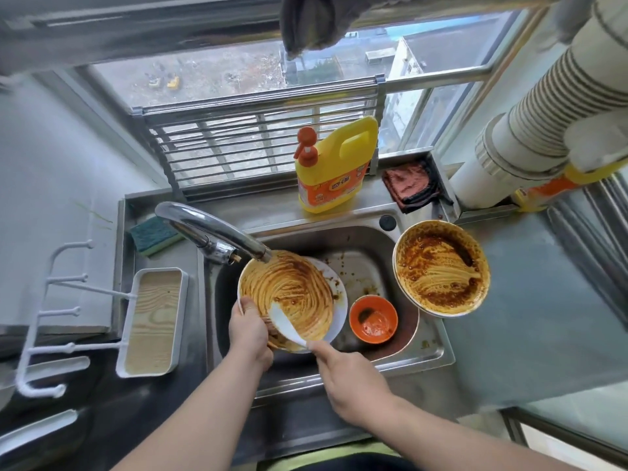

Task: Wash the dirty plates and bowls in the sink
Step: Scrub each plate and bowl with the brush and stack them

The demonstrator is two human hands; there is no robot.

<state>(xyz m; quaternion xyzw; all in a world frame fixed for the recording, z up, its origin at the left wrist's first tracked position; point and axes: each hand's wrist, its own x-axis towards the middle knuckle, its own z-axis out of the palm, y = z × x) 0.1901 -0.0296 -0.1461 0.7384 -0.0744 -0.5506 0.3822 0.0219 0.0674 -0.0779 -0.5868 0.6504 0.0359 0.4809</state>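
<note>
My left hand (249, 331): I hold the near-left rim of the round white plate smeared with orange-brown sauce (289, 294). My thumb lies on top of the rim and my fingers curl under it.
My right hand (350, 382): I pinch the handle of a white plastic spoon (285, 322). The spoon's wide end lies on the saucy plate.
Dirty plate: it is tilted, over the left part of the sink, just under the spout of the tap. A second white plate (336, 294) lies right under it and peeks out on the right side.
Sink: the shiny steel sink (370, 239) has brown bits on its bottom.
Small bowl: a little round orange bowl (373, 319) with red sauce sits in the sink, just right of the plates.
Big bowl: a big round white bowl with dark brown sauce (441, 268) rests on the right edge of the sink, partly on the grey desk (530, 300).
Tap: the curved silver tap (210, 232) reaches from the left over the plate.
Sponge: a green and yellow sponge (154, 237) lies behind the tap, on the left.
Soap: a yellow soap jug with an orange pump top (334, 168) stands behind the sink, by the window.
Cloth: a reddish-brown cloth (409, 185) lies right of the jug.
Tray: a white tray with a wood-look bottom (154, 321) sits left of the sink.
</note>
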